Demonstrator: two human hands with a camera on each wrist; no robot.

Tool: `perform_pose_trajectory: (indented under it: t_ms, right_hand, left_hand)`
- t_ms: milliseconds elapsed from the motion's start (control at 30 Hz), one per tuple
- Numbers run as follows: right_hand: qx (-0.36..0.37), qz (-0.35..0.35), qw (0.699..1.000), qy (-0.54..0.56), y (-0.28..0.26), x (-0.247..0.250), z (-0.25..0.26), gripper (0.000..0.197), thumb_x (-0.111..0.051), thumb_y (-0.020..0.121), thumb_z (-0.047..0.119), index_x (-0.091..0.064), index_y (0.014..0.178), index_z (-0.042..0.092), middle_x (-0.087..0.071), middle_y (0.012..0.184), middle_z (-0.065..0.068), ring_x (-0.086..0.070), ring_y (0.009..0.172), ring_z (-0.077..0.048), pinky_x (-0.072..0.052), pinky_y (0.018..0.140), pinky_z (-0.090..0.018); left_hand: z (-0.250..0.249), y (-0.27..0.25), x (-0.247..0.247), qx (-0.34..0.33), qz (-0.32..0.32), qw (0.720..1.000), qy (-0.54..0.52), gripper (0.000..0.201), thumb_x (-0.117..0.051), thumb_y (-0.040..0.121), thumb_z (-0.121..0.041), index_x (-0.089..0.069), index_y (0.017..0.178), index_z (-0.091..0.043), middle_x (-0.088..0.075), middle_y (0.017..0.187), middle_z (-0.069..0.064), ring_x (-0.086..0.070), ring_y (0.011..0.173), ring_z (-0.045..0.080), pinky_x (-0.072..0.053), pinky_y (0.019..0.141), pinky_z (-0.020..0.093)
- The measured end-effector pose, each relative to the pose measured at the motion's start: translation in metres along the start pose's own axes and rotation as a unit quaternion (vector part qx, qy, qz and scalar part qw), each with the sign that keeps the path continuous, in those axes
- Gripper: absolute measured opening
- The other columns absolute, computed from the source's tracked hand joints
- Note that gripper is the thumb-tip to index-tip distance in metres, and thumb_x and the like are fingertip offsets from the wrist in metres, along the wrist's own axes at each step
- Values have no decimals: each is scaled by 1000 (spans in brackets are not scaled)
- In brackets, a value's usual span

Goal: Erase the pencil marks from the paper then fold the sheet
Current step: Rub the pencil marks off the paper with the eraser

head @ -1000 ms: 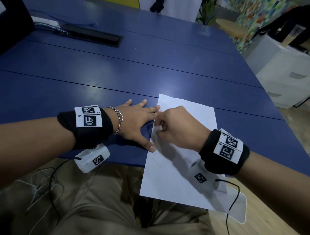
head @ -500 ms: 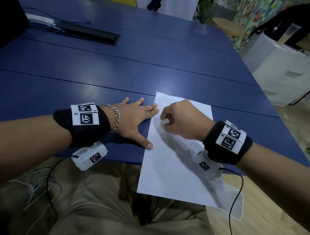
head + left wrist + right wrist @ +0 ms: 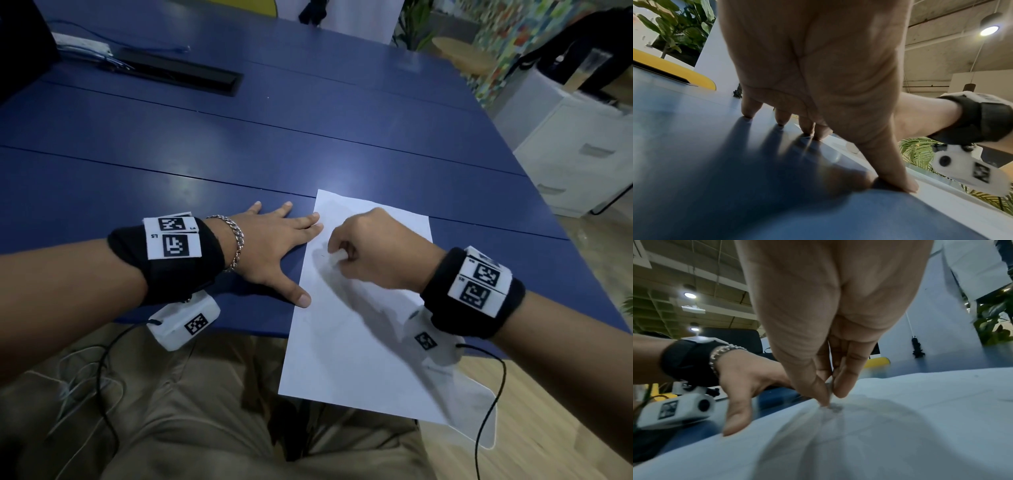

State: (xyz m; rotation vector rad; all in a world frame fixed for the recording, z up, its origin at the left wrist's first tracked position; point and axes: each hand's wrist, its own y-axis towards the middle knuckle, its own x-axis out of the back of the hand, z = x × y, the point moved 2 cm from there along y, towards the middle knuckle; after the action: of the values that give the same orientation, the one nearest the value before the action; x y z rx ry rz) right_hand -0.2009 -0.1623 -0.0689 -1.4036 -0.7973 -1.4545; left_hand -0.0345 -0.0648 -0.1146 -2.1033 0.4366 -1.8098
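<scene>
A white sheet of paper [image 3: 356, 329] lies on the blue table [image 3: 239, 144], its near end hanging over the table's front edge. My right hand [image 3: 346, 255] pinches a small white eraser [image 3: 336, 257] and presses it onto the sheet near its upper left. In the right wrist view the eraser's tip [image 3: 831, 404] meets the paper [image 3: 900, 426] under my thumb and fingers. A faint pencil mark [image 3: 322, 254] shows just left of the eraser. My left hand [image 3: 294, 236] lies flat with spread fingers, its fingertips and thumb touching the sheet's left edge [image 3: 840, 142].
A black cable tray [image 3: 178, 73] with a white power strip [image 3: 82, 46] sits at the table's far left. A white drawer cabinet [image 3: 579, 154] stands to the right of the table. My lap lies below the table's front edge.
My right hand with the eraser has slid away from the left fingertips, to the right on the sheet. The left hand stays flat at the paper's edge.
</scene>
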Motion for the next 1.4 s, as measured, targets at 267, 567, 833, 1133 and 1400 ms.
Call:
perform_pose_trajectory:
  t_ms: [267, 567, 833, 1133, 1400]
  right_hand:
    - [19, -11, 1000, 19, 3, -4, 9, 22, -67, 77, 21, -75, 97, 21, -69, 79, 4, -61, 73, -19, -53, 70, -34]
    - [9, -25, 998, 59, 11, -2, 12, 20, -72, 75, 21, -77, 95, 21, -64, 71, 12, -63, 68, -11, -49, 67, -22]
    - [24, 1, 999, 36, 4, -3, 13, 21, -70, 76, 24, -76, 96, 23, -72, 77, 9, -62, 70, -12, -53, 70, -27]
    - [18, 17, 999, 36, -17, -1, 6, 22, -71, 78, 23, -75, 100, 25, -71, 86, 10, -63, 75, -10, -53, 73, -26]
    - [-120, -2, 989, 92, -67, 0, -41, 10, -72, 81, 25, -71, 90, 28, -67, 73, 14, -62, 72, 1, -50, 61, -14]
  left_hand:
    - [0, -1, 0, -2, 0, 1000, -4, 137, -54, 63, -99, 9, 165, -34, 20, 169, -21, 14, 159, 28, -1, 123, 69]
    - [3, 1, -1, -7, -9, 1000, -14, 138, -55, 60, -101, 9, 165, -36, 18, 170, -22, 13, 159, 28, 0, 122, 71]
    - [3, 2, -1, -3, -1, 1000, -10, 140, -53, 60, -101, 10, 165, -33, 20, 169, -22, 14, 159, 27, 0, 123, 70]
    - [-1, -2, 1, 4, 6, 1000, -2, 139, -52, 63, -100, 14, 164, -32, 22, 169, -21, 15, 159, 26, 1, 124, 67]
    - [-3, -3, 5, -23, -24, 999, 31, 137, -47, 58, -105, 16, 161, -41, -14, 163, -4, -14, 153, 25, -9, 121, 71]
